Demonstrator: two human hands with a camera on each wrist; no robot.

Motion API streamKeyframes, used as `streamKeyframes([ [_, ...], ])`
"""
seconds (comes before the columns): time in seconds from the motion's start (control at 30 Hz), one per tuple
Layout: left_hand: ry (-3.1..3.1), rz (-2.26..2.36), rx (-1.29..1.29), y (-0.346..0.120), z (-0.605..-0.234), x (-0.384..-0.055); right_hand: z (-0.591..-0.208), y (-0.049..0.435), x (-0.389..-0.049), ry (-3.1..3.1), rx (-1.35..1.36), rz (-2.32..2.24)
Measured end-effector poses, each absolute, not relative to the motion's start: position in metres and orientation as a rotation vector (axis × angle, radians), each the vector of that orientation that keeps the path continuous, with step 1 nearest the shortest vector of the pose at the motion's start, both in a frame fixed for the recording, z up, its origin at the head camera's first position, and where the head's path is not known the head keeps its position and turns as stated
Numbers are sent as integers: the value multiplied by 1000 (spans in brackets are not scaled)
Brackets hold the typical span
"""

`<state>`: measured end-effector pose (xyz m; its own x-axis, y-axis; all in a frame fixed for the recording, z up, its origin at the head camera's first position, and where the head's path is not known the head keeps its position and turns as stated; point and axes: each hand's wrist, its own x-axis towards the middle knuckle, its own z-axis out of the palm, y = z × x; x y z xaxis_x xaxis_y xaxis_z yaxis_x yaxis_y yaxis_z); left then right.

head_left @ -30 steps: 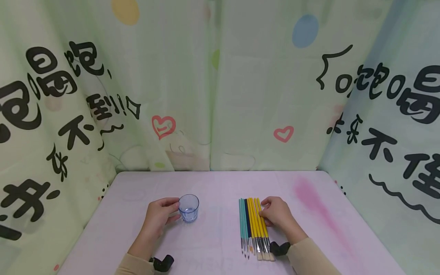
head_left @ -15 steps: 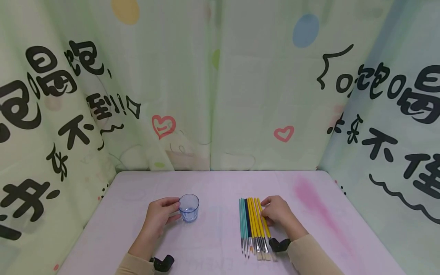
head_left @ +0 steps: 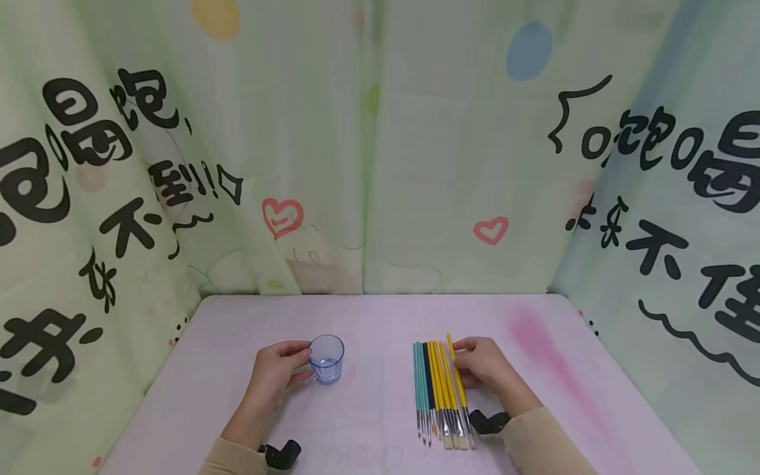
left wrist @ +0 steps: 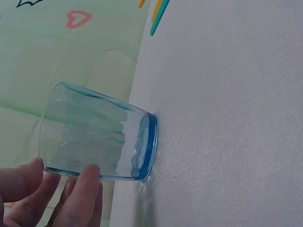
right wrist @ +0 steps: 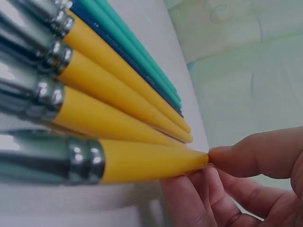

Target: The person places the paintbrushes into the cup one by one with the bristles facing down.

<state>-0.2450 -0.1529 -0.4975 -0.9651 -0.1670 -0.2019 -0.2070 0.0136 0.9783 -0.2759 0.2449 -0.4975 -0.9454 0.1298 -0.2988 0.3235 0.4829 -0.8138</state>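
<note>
My left hand (head_left: 274,373) holds a small clear blue-tinted glass (head_left: 327,363) by its left side. In the left wrist view the fingertips touch the rim and wall of the upright glass (left wrist: 94,132), whose base is on the table. The right hand (head_left: 487,368) pinches a yellow-handled paintbrush (head_left: 458,379) near its handle end, between thumb and fingers. In the right wrist view this paintbrush (right wrist: 147,161) stands apart from its neighbours at the metal ferrule. Left of it lies a row of several other paintbrushes (head_left: 437,379), bristles towards me.
The row holds yellow, green (head_left: 419,376) and dark blue (head_left: 427,379) handles. A pale table (head_left: 374,435) has a pink smear (head_left: 543,349) at the right. Printed curtains (head_left: 415,165) enclose its back and sides. Black mounts (head_left: 284,455) sit at both wrists.
My right hand has drawn the rightmost yellow paintbrush away from the row, and its handle end now stands higher than the others. The left hand and glass have stayed in place.
</note>
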Motion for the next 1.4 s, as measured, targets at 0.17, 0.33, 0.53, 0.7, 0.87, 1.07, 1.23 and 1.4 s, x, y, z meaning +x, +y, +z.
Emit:
streamKeyframes([
  [0.17, 2211, 2146, -414, -153, -498, -244, -487, 243, -274, 2535, 327, -1535],
  [0.33, 2211, 2153, -403, -154, -499, -245, -471, 233, -273, 2536, 233, -1627],
  [0.53, 2213, 2144, -398, -154, -498, -244, -452, 215, -271, 2534, 176, -1708],
  [0.7, 2208, 2152, -385, -154, -498, -244, -440, 198, -270, 2541, 106, -1763],
  [0.87, 2207, 2153, -398, -154, -497, -244, -428, 181, -273, 2513, 46, -1852],
  [1.07, 2201, 2156, -406, -153, -496, -244, -417, 162, -279, 2501, -11, -1909],
  [1.23, 2195, 2155, -400, -153, -494, -243, -409, 144, -279, 2492, -107, -1956],
  [1.4, 2193, 2149, -396, -153, -493, -243, -403, 123, -279, 2479, -229, -2007],
])
